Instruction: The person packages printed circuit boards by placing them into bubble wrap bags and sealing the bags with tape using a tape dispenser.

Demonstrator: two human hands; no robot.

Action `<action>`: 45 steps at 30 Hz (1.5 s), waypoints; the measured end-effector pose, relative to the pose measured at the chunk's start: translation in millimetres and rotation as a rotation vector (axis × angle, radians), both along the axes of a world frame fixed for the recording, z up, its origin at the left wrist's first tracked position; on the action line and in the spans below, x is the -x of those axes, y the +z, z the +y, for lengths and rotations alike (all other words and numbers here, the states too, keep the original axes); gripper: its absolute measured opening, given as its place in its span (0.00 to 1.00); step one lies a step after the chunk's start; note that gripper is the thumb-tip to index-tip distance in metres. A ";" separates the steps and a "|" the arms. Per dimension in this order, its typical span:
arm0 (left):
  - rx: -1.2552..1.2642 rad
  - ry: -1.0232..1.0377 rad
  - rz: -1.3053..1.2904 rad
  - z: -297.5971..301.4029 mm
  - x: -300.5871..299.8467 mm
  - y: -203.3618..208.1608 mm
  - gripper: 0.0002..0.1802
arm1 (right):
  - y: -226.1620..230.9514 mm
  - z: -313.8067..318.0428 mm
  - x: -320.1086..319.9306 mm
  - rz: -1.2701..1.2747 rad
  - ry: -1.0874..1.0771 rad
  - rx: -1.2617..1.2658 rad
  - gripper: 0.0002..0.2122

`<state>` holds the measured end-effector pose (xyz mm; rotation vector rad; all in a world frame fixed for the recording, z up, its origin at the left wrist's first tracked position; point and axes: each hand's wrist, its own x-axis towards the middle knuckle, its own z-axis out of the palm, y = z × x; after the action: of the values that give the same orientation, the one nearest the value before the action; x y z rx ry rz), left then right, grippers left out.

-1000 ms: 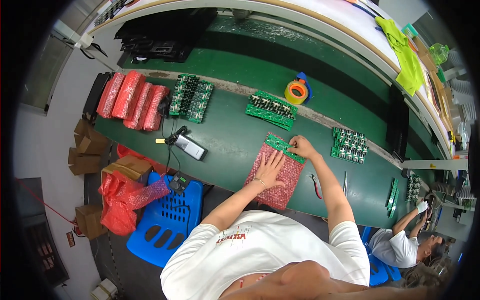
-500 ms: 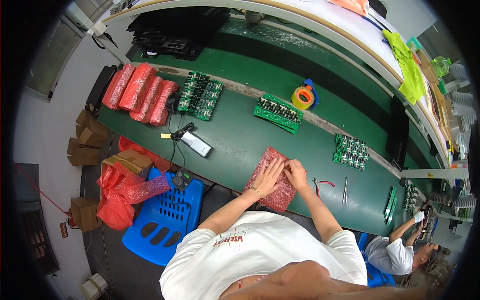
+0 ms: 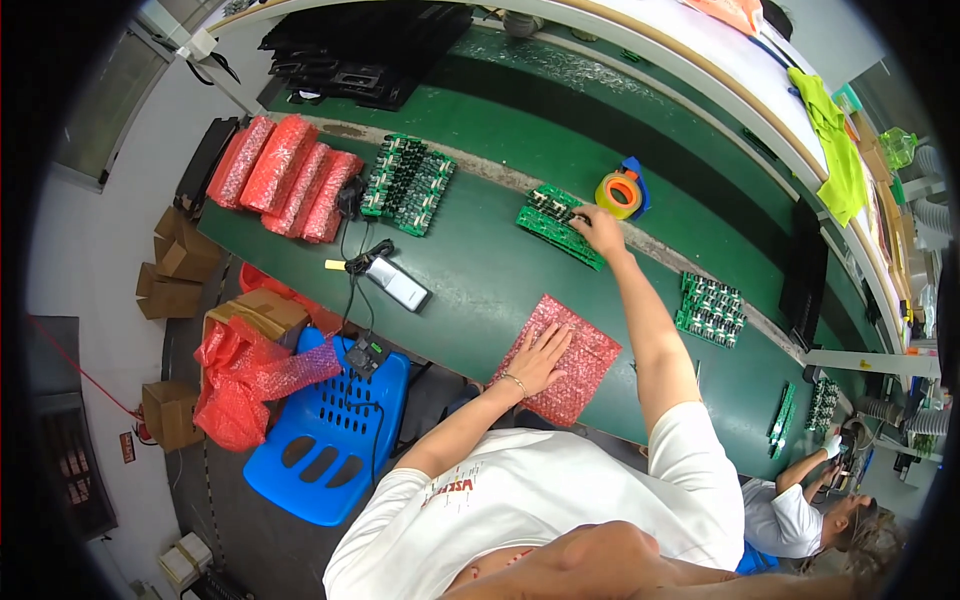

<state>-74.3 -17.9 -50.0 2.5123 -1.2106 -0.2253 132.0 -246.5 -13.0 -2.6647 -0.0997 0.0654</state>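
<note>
A sheet of red bubble wrap (image 3: 585,385) lies flat at the near edge of the green table. My left hand (image 3: 541,360) rests on it with the fingers stretched out. Farther off, my right hand (image 3: 602,232) reaches to a row of green circuit boards (image 3: 548,228). Its fingers are bent down on the right end of that row, closed around a board there; the fingertips are partly hidden. More circuit boards (image 3: 408,187) stand to the left, and another group of them (image 3: 711,310) to the right.
Tape rolls on a blue dispenser (image 3: 622,192) stand behind the boards. Red bubble-wrapped bundles (image 3: 280,165) lie at the left, near a white device (image 3: 398,284) with black cables. A blue chair (image 3: 330,440) stands front left. A person (image 3: 795,515) works at far right.
My right hand has left the bubble wrap and moved forward to the middle circuit boards. The wrap now lies more spread out to the right. My left hand stays on it.
</note>
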 end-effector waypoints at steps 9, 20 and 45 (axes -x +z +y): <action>0.022 0.000 -0.012 0.7 -0.6 -1.7 0.42 | -6.9 -25.1 43.8 -0.292 -0.085 -0.039 0.11; 0.050 0.010 -0.009 -1.8 2.8 -6.5 0.41 | 20.9 -37.9 55.3 -0.023 -0.248 -0.301 0.10; 0.116 -0.008 0.004 -15.7 0.4 9.7 0.40 | -49.5 -7.7 235.3 -0.055 -0.356 -0.494 0.08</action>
<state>-74.7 -33.6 -40.3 2.4066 -1.1969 -0.1573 -103.2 -254.3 -62.5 -2.1534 0.3031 -0.1318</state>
